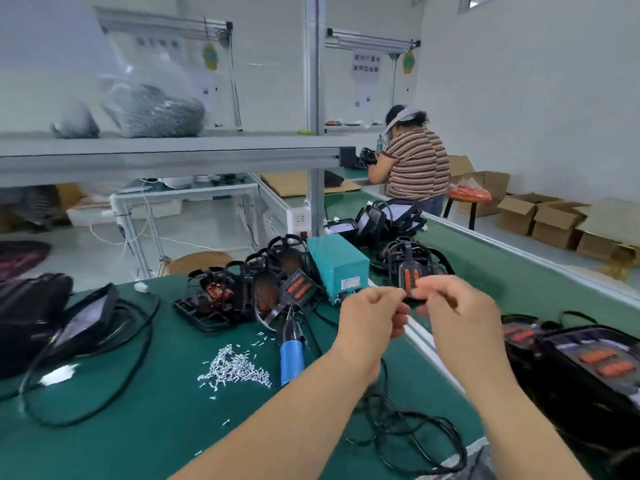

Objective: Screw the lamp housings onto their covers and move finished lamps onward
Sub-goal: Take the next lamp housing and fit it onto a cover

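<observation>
Left hand [372, 317] and right hand [453, 306] hover with curled fingers nearly touching, blur hiding any grip, over the green felt mat [138, 427]; black ribbed lamp housings [242, 292] lie left of them beside a boxy teal metal unit [337, 265], its label unreadable.

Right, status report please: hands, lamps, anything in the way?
Left hand and right hand raised, fingers curled, contents unclear. Lamp housings piled behind. Screwdriver lies beside loose screws. Black cable coiled near forearms.

1 wide-angle head-worn camera looks forward and down over the green desk [156, 427], with the left hand [370, 317] and right hand [457, 308] raised close in front.
</observation>
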A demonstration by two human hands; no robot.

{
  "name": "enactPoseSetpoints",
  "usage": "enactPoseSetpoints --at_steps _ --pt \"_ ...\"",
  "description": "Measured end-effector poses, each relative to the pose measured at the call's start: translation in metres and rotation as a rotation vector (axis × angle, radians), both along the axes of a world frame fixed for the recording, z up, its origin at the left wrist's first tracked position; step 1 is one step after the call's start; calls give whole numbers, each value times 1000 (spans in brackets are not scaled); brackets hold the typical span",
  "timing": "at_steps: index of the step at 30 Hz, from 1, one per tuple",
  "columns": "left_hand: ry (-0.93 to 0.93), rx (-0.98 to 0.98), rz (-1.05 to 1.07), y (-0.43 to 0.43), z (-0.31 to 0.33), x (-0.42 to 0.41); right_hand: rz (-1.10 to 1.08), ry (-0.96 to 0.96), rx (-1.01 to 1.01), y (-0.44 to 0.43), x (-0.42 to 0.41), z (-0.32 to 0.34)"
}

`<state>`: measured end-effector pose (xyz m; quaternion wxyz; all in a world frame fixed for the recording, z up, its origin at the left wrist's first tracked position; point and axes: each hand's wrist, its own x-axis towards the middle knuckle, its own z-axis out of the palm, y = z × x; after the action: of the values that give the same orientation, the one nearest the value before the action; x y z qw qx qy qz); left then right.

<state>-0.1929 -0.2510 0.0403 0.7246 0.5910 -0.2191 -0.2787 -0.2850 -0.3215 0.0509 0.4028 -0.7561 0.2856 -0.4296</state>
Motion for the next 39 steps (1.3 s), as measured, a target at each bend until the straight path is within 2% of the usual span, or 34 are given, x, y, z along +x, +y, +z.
enactPoseSetpoints --at_steps 5,13,19,23,33,35,39 --pt "-198 102 279 85 -4 45 303 65 -43 78 75 -11" --pt "-345 381 567 217 -23 113 675 159 49 184 157 -32" --pt "-506 651 790 283 -32 171 770 265 107 229 194 -44" --pt "-576 960 746 291 -40 210 775 329 108 247 207 -51" --pt "-569 1248 604 280 -43 258 738 393 208 256 217 -68" --pt "-622 1266 600 283 -47 259 738 401 236 254 217 -71" --pt "-663 1145 695 293 -55 259 740 422 277 251 215 -73"
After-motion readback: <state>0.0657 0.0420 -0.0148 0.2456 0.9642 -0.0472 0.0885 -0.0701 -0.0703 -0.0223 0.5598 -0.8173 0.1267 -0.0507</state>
